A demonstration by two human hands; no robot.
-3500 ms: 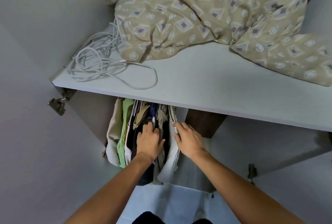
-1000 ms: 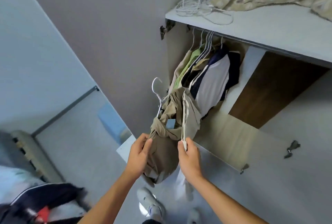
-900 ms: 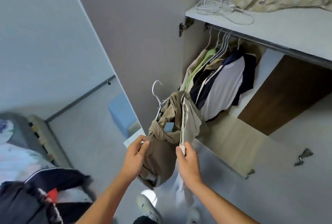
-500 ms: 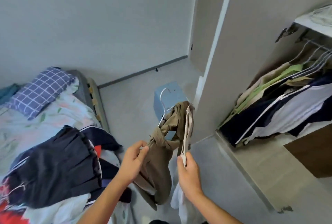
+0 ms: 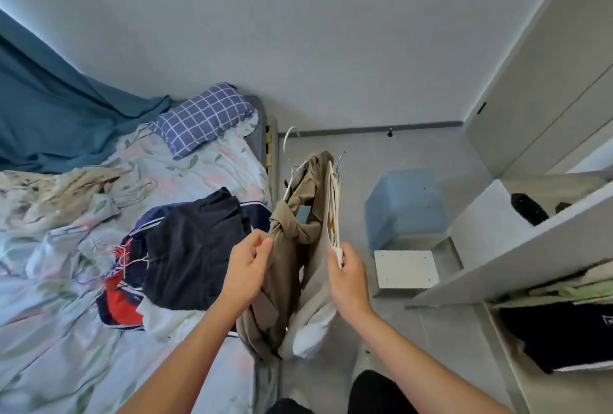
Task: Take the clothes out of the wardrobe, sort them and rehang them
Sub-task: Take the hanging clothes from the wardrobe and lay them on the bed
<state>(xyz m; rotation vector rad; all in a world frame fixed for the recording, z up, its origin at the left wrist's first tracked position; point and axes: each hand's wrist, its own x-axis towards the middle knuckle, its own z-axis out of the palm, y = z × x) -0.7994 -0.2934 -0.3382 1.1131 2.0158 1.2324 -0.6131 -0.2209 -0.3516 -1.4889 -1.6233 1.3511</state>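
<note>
Mid-frame, over the grey floor (image 5: 381, 154) beside the bed: khaki garment (image 5: 282, 267) on a white hanger (image 5: 290, 148), a pale garment (image 5: 318, 281) on a second hanger (image 5: 335, 208) just right of it. Left hand (image 5: 247, 272) — fingertips pinching the khaki cloth near its knot. Right hand (image 5: 348, 281) — fingers curled round the second hanger's lower end. Left: bed (image 5: 83, 347) with floral sheet, checked pillow (image 5: 202, 118), a heap of dark clothes (image 5: 189, 247). Upper left: teal curtain (image 5: 49, 121). Right: blue stool (image 5: 404, 204), open wardrobe (image 5: 530, 247) with hanging clothes (image 5: 564, 327).
</note>
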